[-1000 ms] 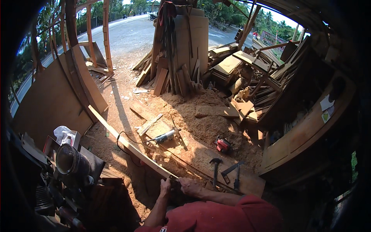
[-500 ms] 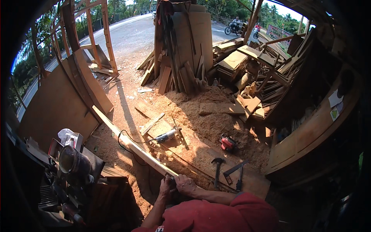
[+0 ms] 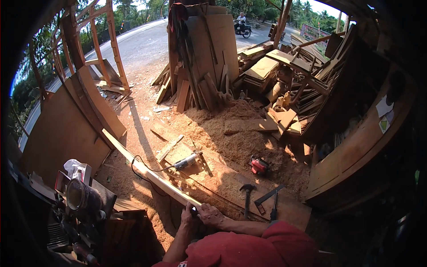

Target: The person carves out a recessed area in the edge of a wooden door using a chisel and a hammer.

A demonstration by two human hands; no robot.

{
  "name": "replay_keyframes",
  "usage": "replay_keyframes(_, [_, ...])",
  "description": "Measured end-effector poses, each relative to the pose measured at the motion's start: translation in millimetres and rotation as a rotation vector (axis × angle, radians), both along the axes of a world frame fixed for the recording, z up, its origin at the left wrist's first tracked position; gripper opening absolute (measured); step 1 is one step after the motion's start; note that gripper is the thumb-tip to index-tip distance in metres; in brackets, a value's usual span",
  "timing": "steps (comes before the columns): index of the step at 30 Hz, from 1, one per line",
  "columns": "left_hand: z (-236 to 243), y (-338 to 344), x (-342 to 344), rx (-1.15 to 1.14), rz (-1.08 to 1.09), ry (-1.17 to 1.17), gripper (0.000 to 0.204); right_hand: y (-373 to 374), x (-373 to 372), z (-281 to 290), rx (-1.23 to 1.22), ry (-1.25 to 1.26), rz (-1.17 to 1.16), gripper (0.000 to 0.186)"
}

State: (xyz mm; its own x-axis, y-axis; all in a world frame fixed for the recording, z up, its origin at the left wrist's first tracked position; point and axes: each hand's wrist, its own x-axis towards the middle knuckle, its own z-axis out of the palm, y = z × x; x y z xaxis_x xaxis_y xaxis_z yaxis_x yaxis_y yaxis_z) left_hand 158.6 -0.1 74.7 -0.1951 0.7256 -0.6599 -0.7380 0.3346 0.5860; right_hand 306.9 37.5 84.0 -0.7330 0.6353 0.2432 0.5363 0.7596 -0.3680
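At the near end of the long board (image 3: 155, 178), the left hand (image 3: 187, 217) and right hand (image 3: 210, 215) curled together, seemingly working its edge; what they clamped was unclear. The next move likely called for steady pressure.

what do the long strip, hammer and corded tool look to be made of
Long strip: probably bare wood, pale yellow and matt, with no paint showing. Hammer: dark head, likely steel; the handle is dark too, its material unclear. Corded tool: greyish casing with a slight sheen, perhaps metal, though plastic is possible.
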Motion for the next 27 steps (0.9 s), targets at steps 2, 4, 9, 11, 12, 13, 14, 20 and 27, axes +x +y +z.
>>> replay_keyframes(2, [-7,3,-1,-0.001,-0.002,0.011,0.048,2,1,-6,0.030,0.040,0.001,0.045])
replay_keyframes(4, [-8,6,-2,-0.008,0.006,0.023,0.049,3,1,-6,0.005,0.068,0.015,0.051])
replay_keyframes(9, [-31,18,-6,0.058,0.042,-0.008,0.051,12,7,7,-0.086,0.070,0.023,0.054])
replay_keyframes(11, [-38,19,-9,0.083,0.019,-0.019,0.050,15,12,11,-0.161,0.044,0.016,0.053])
replay_keyframes(12, [-38,20,-9,0.086,0.027,-0.042,0.051,17,18,10,-0.278,0.094,0.027,0.051])
replay_keyframes(13, [-38,21,-9,0.091,0.035,-0.064,0.051,20,24,9,-0.394,0.145,0.038,0.050])
replay_keyframes(14, [-37,23,-8,0.088,0.041,-0.064,0.051,23,34,6,-0.398,0.144,0.045,0.050])
replay_keyframes(20, [-41,25,2,0.054,0.064,-0.067,0.054,15,96,-45,-0.824,0.165,-0.010,0.050])
replay_keyframes(27, [-73,18,2,0.021,0.077,-0.024,0.055,16,88,-6,-0.956,0.107,-0.039,0.055])
